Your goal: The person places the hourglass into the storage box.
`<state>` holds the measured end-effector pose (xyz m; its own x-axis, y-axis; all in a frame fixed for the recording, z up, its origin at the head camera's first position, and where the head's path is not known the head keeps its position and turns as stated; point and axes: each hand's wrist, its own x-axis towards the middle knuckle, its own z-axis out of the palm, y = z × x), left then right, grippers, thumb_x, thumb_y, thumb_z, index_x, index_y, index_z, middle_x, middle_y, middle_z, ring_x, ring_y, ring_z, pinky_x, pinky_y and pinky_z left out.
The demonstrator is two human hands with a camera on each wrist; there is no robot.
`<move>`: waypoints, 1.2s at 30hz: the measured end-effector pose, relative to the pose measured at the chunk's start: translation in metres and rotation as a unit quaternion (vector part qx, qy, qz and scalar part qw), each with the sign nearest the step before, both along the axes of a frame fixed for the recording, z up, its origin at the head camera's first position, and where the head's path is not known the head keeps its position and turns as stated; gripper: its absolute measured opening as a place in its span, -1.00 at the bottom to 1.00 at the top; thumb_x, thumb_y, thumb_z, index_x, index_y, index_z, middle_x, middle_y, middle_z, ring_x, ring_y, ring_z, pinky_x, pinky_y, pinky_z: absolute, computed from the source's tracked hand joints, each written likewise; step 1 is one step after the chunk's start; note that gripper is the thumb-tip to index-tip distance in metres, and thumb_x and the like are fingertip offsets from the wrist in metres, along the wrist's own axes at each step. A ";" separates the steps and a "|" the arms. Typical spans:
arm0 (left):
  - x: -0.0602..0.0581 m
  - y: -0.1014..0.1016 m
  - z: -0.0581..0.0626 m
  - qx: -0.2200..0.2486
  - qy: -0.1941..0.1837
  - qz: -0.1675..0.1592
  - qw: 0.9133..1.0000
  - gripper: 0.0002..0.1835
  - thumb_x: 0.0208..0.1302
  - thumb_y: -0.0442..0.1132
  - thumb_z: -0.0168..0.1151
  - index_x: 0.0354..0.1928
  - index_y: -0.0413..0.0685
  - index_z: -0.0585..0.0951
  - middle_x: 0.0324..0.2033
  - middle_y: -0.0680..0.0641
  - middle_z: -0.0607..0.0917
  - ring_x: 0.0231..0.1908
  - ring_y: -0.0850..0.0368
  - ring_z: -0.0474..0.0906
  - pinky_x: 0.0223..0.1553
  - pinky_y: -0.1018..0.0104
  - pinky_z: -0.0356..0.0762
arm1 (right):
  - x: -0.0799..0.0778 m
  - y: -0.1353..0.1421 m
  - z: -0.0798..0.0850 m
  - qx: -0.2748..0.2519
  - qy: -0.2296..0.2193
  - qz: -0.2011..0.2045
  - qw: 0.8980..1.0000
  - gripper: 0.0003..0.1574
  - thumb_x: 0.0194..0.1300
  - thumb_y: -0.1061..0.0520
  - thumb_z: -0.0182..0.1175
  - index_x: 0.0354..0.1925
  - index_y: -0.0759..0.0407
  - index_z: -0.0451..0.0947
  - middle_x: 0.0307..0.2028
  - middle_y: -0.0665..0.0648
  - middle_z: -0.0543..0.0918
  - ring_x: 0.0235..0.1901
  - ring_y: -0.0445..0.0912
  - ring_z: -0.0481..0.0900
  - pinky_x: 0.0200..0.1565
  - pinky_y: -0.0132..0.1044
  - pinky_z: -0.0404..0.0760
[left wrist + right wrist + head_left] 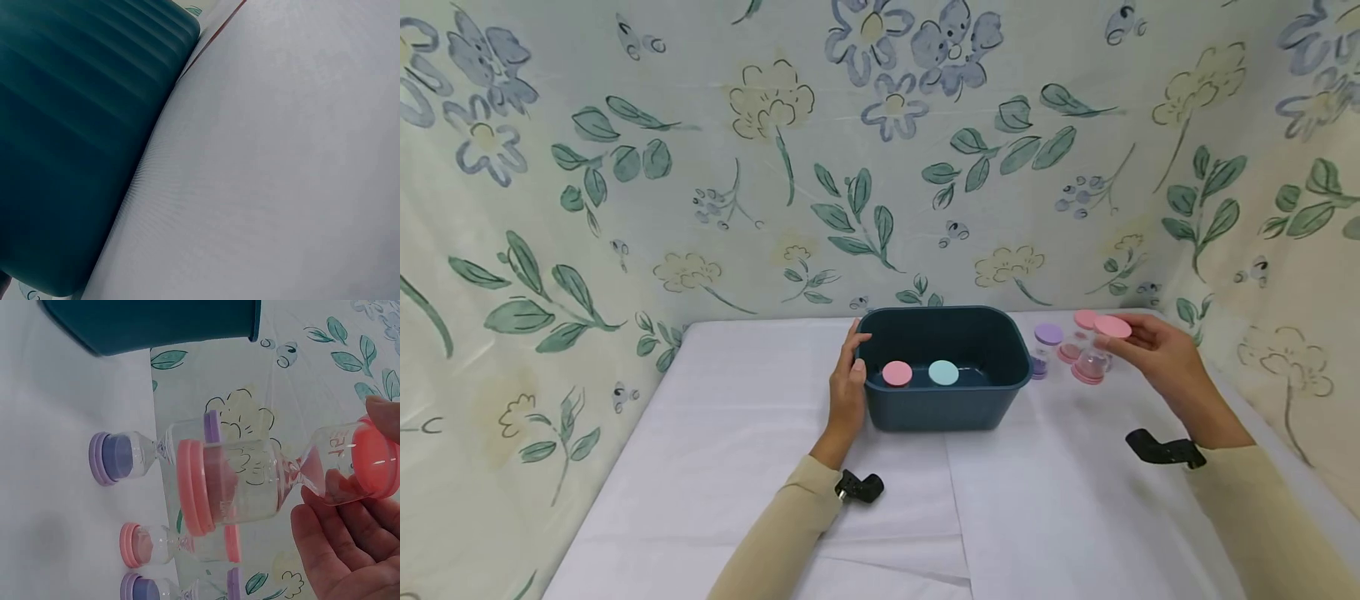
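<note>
My right hand (1161, 346) pinches a pink-capped sand timer (244, 481) by its upper cap, thumb on one side and fingers on the other. It is held upright, right of the dark teal bin (936, 411), with pink sand in its glass. Behind it stand another pink sand timer (150, 545) and two purple ones, the nearer to the bin being a purple sand timer (1047, 336). At the bin's left end, my left hand (847, 392) grips the rim. Inside the bin show a pink cap (897, 373) and a mint cap (943, 372); their lower parts are hidden.
A white cloth (737, 450) covers the table, with a crease running toward the front. Flower-patterned sheeting (880, 208) hangs behind the table and along both sides. Each wrist wears a black camera mount, such as the right mount (1165, 448).
</note>
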<state>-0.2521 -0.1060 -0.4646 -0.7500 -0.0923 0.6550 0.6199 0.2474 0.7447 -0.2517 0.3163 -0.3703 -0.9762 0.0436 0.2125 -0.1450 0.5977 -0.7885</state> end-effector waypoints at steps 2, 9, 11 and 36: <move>0.006 0.000 0.007 0.000 0.000 -0.004 1.000 -0.52 0.38 -0.22 -0.26 0.28 -0.21 0.35 0.45 -0.22 0.14 0.46 -0.05 0.00 0.39 -0.12 -0.02 | 0.001 -0.005 0.003 -0.001 0.004 0.001 1.000 -0.15 0.19 -0.25 0.26 0.30 0.12 0.32 0.18 0.18 0.46 -0.09 -0.38 0.47 -0.13 -0.63 0.48; 0.017 0.003 0.022 -0.002 -0.003 -0.012 1.000 -0.52 0.33 -0.32 -0.27 0.25 -0.34 0.33 0.42 -0.32 0.15 0.44 -0.20 0.01 0.38 -0.13 -0.03 | 0.004 -0.019 0.011 -0.003 0.019 0.009 1.000 -0.15 0.18 -0.20 0.29 0.30 0.16 0.33 0.20 0.21 0.45 -0.03 -0.20 0.46 -0.14 -0.67 0.46; 0.012 0.002 0.014 -0.004 -0.004 -0.007 1.000 -0.52 0.34 -0.30 -0.27 0.26 -0.27 0.34 0.44 -0.26 0.15 0.45 -0.14 0.01 0.38 -0.13 -0.02 | 0.004 -0.024 0.013 -0.008 0.028 0.020 0.999 -0.19 0.19 -0.18 0.29 0.29 0.15 0.35 0.17 0.19 0.47 -0.04 -0.21 0.48 -0.14 -0.68 0.45; 0.003 -0.001 0.005 0.000 0.002 -0.002 1.000 -0.52 0.36 -0.30 -0.26 0.28 -0.23 0.34 0.46 -0.19 0.14 0.45 -0.08 0.00 0.37 -0.16 0.01 | 0.002 -0.075 0.039 -0.047 0.055 0.096 0.993 -0.30 0.20 -0.07 0.32 0.26 0.04 0.40 0.12 0.07 0.52 0.00 -0.14 0.48 -0.10 -0.60 0.52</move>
<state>-0.2492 -0.1067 -0.4601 -0.7484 -0.0891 0.6572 0.6234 0.2438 0.7429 -0.2500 0.2409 -0.3316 -0.9393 -0.1163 0.3227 -0.3379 0.4752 -0.8124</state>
